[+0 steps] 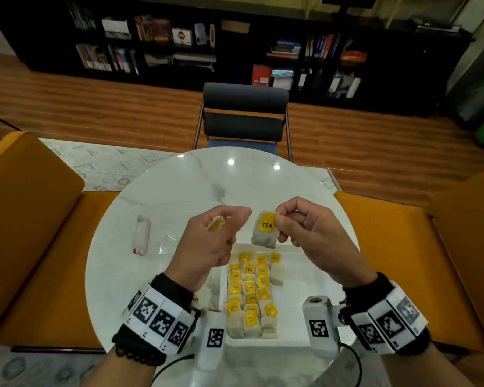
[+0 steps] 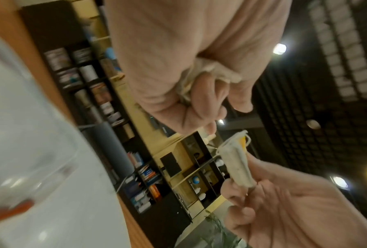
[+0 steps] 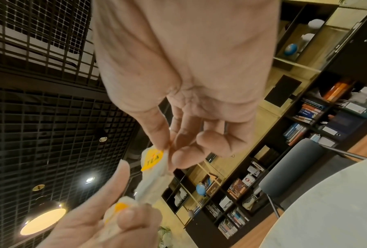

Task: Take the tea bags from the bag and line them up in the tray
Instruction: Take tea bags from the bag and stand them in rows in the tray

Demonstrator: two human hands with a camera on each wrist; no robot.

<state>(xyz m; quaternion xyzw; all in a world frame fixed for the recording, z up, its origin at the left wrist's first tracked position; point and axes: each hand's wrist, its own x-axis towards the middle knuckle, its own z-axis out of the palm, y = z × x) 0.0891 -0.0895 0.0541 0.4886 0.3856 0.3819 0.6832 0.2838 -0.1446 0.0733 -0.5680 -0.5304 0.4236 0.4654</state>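
A single tea bag (image 1: 266,230) is pinched at its upper edge between thumb and forefinger of the right hand (image 1: 316,236), so that the yellow "TEA" tag faces up and the pouch hangs free above the far end of the tray (image 1: 305,277). The remaining fingers of that hand are loosely curled and hold nothing. A small bunch of further tea bags (image 2: 201,78) is kept crumpled in the closed fingers of the left hand (image 1: 210,244) — held there, it is judged, as a ready supply, so that one bag at a time can be drawn off.

The white tray lies on the round marble desk (image 1: 162,196), directly below both hands. Three rows of tea bags (image 1: 250,294) are already laid in its left part, tags upward; the right part is bare. The clear plastic bag (image 1: 162,233) lies flat on the desk to the left — whether anything remains in it cannot be told.
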